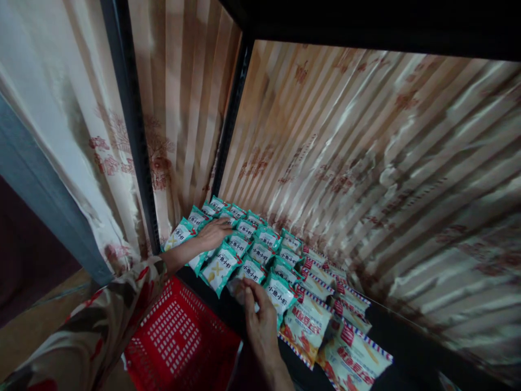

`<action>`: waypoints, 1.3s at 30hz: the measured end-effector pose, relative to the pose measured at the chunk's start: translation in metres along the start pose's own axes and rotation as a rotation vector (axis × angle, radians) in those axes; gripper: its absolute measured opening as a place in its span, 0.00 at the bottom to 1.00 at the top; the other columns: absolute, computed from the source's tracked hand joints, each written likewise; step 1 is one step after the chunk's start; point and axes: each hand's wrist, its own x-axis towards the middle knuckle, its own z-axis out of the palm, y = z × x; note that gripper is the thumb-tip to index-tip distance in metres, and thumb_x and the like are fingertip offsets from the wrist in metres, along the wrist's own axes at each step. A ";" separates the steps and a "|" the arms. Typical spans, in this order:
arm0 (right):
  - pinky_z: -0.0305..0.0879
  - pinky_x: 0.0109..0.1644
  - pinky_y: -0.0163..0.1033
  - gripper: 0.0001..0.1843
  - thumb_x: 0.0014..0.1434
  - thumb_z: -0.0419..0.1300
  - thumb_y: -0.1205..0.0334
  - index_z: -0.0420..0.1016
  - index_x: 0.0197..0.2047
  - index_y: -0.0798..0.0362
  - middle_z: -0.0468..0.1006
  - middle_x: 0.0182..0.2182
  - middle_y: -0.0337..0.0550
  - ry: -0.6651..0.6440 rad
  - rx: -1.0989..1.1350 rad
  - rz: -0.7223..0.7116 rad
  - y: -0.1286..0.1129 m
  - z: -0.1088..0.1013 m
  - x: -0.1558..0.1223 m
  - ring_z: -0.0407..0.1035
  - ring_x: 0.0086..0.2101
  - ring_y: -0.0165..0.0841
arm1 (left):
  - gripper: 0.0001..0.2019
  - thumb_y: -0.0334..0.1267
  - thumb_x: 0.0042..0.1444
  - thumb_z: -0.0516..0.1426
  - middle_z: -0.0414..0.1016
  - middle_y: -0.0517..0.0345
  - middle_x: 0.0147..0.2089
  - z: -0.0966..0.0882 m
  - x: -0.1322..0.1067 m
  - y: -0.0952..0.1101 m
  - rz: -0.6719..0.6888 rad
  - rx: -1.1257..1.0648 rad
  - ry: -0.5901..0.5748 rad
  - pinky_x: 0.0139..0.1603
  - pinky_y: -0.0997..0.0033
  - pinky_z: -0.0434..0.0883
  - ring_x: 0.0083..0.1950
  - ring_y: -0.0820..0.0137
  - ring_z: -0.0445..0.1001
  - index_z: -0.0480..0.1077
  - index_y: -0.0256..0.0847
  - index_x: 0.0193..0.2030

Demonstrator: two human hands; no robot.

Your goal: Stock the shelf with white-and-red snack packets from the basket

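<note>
My left hand (215, 232) reaches over the rows of green-and-white snack bags (222, 267). Its fingers are stretched out and rest on bags toward the back left. In front of the same rows is my right hand (259, 315), with thumb and fingertips closed on a crinkled greyish packet (236, 291); this packet is blurred and partly hidden by the fingers. The green bags stand in several slanting rows on a black shelf (215, 304). To their right stand cream-coloured bags (306, 326) with red print and blue-and-red striped edges.
A red plastic basket (175, 331) with a slotted wall is below the shelf's front edge, under my left forearm. Black metal posts (232, 114) rise at the corner and left side. Pleated, printed sheeting (345, 163) lines the back and left.
</note>
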 end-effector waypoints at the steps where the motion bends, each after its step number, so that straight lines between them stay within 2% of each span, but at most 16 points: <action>1: 0.67 0.51 0.43 0.18 0.61 0.49 0.53 0.74 0.45 0.53 0.78 0.43 0.49 -0.001 -0.034 -0.032 0.000 -0.001 0.013 0.71 0.45 0.37 | 0.14 0.27 0.56 0.52 0.73 0.55 0.49 0.001 0.007 -0.003 0.012 0.004 -0.034 0.55 0.63 0.65 0.60 0.63 0.60 0.72 0.44 0.46; 5: 0.68 0.49 0.42 0.17 0.61 0.48 0.57 0.75 0.44 0.54 0.77 0.42 0.49 -0.081 -0.180 -0.134 0.005 -0.004 0.063 0.72 0.43 0.36 | 0.12 0.30 0.58 0.52 0.71 0.51 0.45 0.003 0.026 -0.010 -0.024 0.022 -0.094 0.52 0.66 0.66 0.54 0.63 0.64 0.73 0.42 0.44; 7: 0.67 0.50 0.41 0.17 0.60 0.48 0.60 0.74 0.46 0.55 0.76 0.43 0.50 -0.128 -0.253 -0.158 0.008 -0.002 0.079 0.72 0.43 0.36 | 0.12 0.30 0.58 0.52 0.70 0.50 0.46 0.004 0.030 -0.012 -0.040 0.031 -0.113 0.54 0.63 0.65 0.55 0.62 0.62 0.73 0.42 0.44; 10: 0.66 0.52 0.39 0.18 0.60 0.47 0.63 0.73 0.47 0.56 0.76 0.45 0.50 -0.164 -0.343 -0.168 0.011 0.002 0.093 0.71 0.45 0.36 | 0.10 0.32 0.58 0.53 0.65 0.50 0.55 0.005 0.033 -0.014 -0.031 0.027 -0.137 0.60 0.57 0.60 0.62 0.59 0.55 0.74 0.42 0.42; 12: 0.65 0.53 0.39 0.18 0.60 0.47 0.64 0.73 0.48 0.56 0.75 0.46 0.50 -0.163 -0.397 -0.156 0.010 0.005 0.097 0.70 0.47 0.36 | 0.09 0.34 0.58 0.53 0.61 0.51 0.61 0.006 0.034 -0.015 -0.031 0.018 -0.150 0.62 0.54 0.56 0.67 0.58 0.49 0.75 0.42 0.40; 15: 0.65 0.52 0.40 0.18 0.60 0.47 0.65 0.72 0.50 0.56 0.75 0.48 0.51 -0.170 -0.474 -0.114 0.008 0.008 0.098 0.70 0.48 0.37 | 0.08 0.33 0.58 0.54 0.59 0.52 0.63 0.012 0.037 -0.016 -0.037 0.008 -0.161 0.63 0.51 0.55 0.69 0.57 0.45 0.75 0.41 0.38; 21: 0.65 0.51 0.38 0.18 0.59 0.48 0.66 0.72 0.49 0.55 0.75 0.47 0.49 -0.178 -0.455 -0.106 0.003 0.009 0.098 0.71 0.46 0.36 | 0.06 0.29 0.54 0.56 0.64 0.52 0.60 0.024 0.039 -0.027 -0.024 0.001 -0.079 0.60 0.49 0.61 0.68 0.57 0.48 0.74 0.41 0.32; 26: 0.65 0.51 0.38 0.17 0.59 0.48 0.67 0.73 0.48 0.56 0.75 0.47 0.50 -0.178 -0.416 -0.096 0.004 0.009 0.099 0.71 0.46 0.35 | 0.08 0.27 0.53 0.55 0.67 0.52 0.57 0.027 0.039 -0.033 0.023 0.004 -0.067 0.59 0.52 0.62 0.67 0.58 0.51 0.75 0.42 0.35; 31: 0.65 0.51 0.39 0.17 0.60 0.48 0.67 0.73 0.49 0.57 0.75 0.47 0.51 -0.187 -0.419 -0.075 0.007 0.010 0.100 0.71 0.47 0.37 | 0.15 0.26 0.51 0.56 0.68 0.54 0.58 0.026 0.044 -0.034 0.019 -0.019 -0.096 0.61 0.52 0.62 0.66 0.58 0.53 0.73 0.43 0.45; 37: 0.65 0.52 0.39 0.17 0.60 0.48 0.66 0.73 0.49 0.57 0.76 0.47 0.51 -0.190 -0.386 -0.092 0.010 0.012 0.101 0.71 0.47 0.36 | 0.13 0.25 0.50 0.55 0.72 0.53 0.53 0.024 0.050 -0.037 0.064 0.001 -0.095 0.63 0.54 0.60 0.66 0.59 0.55 0.75 0.40 0.40; 39: 0.65 0.51 0.38 0.17 0.60 0.48 0.66 0.73 0.48 0.55 0.76 0.46 0.50 -0.181 -0.369 -0.105 0.010 0.012 0.101 0.71 0.47 0.36 | 0.15 0.25 0.49 0.55 0.73 0.53 0.52 0.025 0.054 -0.038 0.073 -0.008 -0.074 0.63 0.56 0.59 0.66 0.60 0.55 0.74 0.40 0.42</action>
